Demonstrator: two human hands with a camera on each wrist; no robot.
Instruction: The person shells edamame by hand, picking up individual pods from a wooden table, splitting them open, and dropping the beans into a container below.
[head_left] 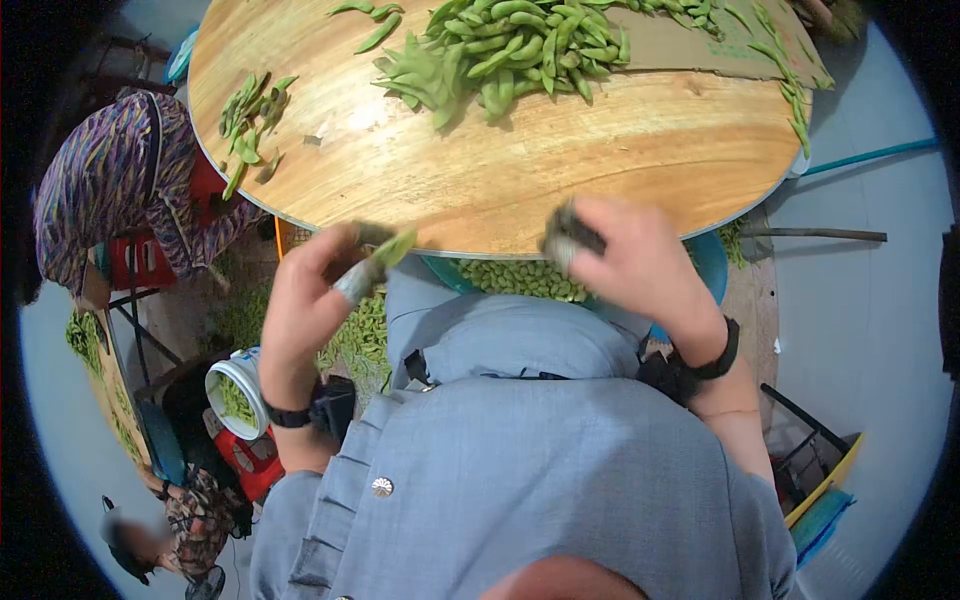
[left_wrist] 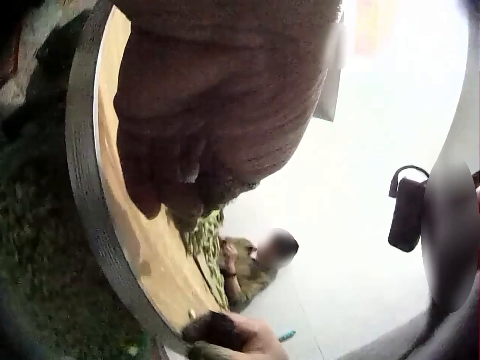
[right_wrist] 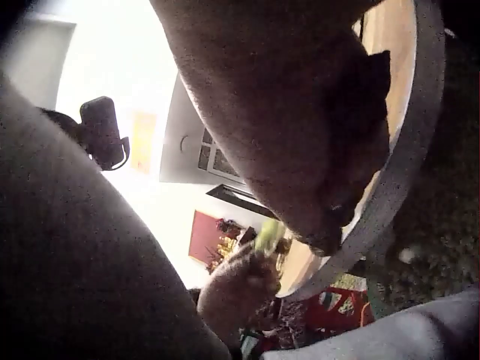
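Note:
My left hand (head_left: pixel 313 290) pinches a green soybean pod (head_left: pixel 393 250) between thumb and fingers, close to the table's near edge. My right hand (head_left: pixel 628 250) is to its right at the same edge, its fingers curled toward the thumb, with no pod showing in it. The digits of both hands wear stained wrappings. Below them, between the table edge and my lap, a teal basin (head_left: pixel 712 268) holds shelled green beans (head_left: pixel 525 280). Beyond the hands, a large heap of unopened pods (head_left: pixel 510 50) lies on the round wooden table (head_left: pixel 480 170).
A small pile of darker pods (head_left: pixel 255 110) lies at the table's left, with cardboard (head_left: pixel 680 45) at the far right. Left of me stand a white bucket (head_left: pixel 240 395) of green pieces and a person in a patterned top (head_left: pixel 110 190). Another person (head_left: pixel 200 510) sits lower left.

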